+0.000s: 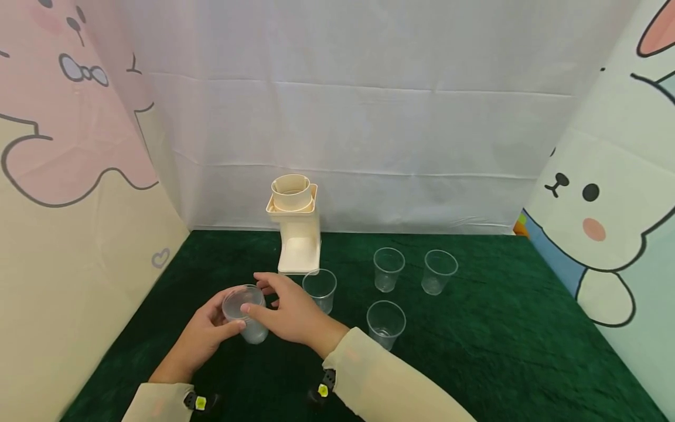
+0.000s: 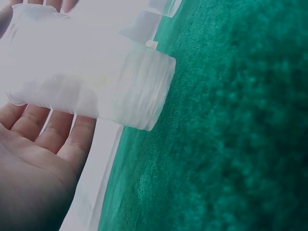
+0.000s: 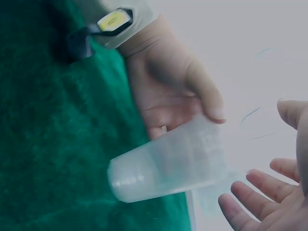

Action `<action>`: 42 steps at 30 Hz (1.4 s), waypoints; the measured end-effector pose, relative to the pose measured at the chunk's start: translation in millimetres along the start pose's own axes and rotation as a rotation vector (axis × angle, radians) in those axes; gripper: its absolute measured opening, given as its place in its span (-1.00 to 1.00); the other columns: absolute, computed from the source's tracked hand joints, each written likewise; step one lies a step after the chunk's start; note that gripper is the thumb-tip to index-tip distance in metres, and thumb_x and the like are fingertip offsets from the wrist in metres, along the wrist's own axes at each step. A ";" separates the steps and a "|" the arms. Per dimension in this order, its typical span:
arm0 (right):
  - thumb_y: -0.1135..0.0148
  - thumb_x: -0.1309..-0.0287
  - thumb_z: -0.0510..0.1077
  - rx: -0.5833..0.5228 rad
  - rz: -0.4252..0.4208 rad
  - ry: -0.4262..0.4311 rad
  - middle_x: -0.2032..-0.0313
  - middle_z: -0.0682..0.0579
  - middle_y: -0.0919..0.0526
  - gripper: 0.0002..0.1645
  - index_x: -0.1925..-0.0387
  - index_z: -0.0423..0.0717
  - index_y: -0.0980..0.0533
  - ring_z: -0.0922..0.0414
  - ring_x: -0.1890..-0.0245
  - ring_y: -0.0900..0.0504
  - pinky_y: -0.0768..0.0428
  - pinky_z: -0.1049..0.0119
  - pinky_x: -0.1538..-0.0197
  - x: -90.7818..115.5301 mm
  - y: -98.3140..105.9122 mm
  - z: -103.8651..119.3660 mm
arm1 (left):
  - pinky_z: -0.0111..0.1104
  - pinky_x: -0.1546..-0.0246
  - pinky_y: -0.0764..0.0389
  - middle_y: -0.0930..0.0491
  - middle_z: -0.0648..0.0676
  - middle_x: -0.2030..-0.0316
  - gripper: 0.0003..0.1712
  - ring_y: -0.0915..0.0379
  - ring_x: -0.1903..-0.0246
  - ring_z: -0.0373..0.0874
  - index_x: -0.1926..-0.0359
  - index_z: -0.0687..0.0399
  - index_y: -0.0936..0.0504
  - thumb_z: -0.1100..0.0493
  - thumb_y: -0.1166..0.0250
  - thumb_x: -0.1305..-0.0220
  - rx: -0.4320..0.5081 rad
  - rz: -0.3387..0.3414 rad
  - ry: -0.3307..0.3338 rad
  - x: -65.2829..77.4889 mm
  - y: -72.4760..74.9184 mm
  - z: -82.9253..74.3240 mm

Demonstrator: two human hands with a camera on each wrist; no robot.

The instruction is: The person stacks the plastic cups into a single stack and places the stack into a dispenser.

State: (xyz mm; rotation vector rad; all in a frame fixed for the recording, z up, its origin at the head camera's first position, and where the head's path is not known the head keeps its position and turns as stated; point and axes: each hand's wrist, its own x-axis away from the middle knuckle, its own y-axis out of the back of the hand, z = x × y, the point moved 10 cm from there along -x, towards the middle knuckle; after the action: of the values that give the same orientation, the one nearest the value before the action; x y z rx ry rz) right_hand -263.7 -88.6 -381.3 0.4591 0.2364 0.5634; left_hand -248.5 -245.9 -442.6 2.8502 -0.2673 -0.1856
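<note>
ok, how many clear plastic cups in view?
5, assuming the held one isn't a nested stack. One cup is held by the left hand, right hand beside it; one in front of the dispenser; two at back right; one nearer.

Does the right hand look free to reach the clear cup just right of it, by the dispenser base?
Probably yes. The right hand only touches the stack of cups gripped by the left hand; nothing stands between it and that cup.
</note>
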 end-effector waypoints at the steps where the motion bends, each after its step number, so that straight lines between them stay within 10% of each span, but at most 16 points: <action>1: -0.23 -0.39 0.28 0.000 -0.001 0.003 -0.32 0.17 -0.48 -0.21 -0.51 0.13 -0.29 0.20 -0.27 -0.47 -0.53 0.22 -0.25 2.4 2.9 3.2 | -0.42 -0.02 -0.59 -0.39 0.31 -0.31 -0.34 -0.54 -0.07 -0.21 -0.47 0.16 -0.29 0.24 -0.30 -0.44 -0.003 -0.003 0.001 0.2 0.2 0.0; 25: -0.25 -0.45 0.01 -0.139 -0.142 0.058 -0.32 0.03 -0.50 -0.35 -0.47 0.03 -0.32 0.12 -0.30 -0.48 -0.52 0.07 -0.26 67.9 97.2 3.6 | -0.45 -0.06 -0.54 -0.40 0.24 -0.32 -0.27 -0.42 -0.21 0.10 -0.49 0.05 -0.31 0.18 -0.38 -0.39 -0.023 -0.009 0.078 -0.8 1.3 1.2; 42: -0.24 -0.45 -0.14 -0.168 -0.307 0.094 -0.34 -0.08 -0.49 -0.40 -0.44 -0.04 -0.35 -0.04 -0.34 -0.46 -0.51 0.08 -0.29 110.9 156.7 -39.5 | -0.44 -0.10 -0.54 -0.41 0.18 -0.29 -0.29 -0.48 -0.18 -0.21 -0.50 0.21 -0.25 0.36 -0.28 -0.41 0.106 0.029 0.008 -2.0 1.7 -3.6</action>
State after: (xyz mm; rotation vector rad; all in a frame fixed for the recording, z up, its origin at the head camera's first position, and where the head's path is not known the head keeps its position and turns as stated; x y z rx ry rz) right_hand -257.8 104.9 -350.8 0.2271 0.3401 0.3012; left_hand -250.2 -246.1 -438.5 2.9493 -0.3256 -0.1581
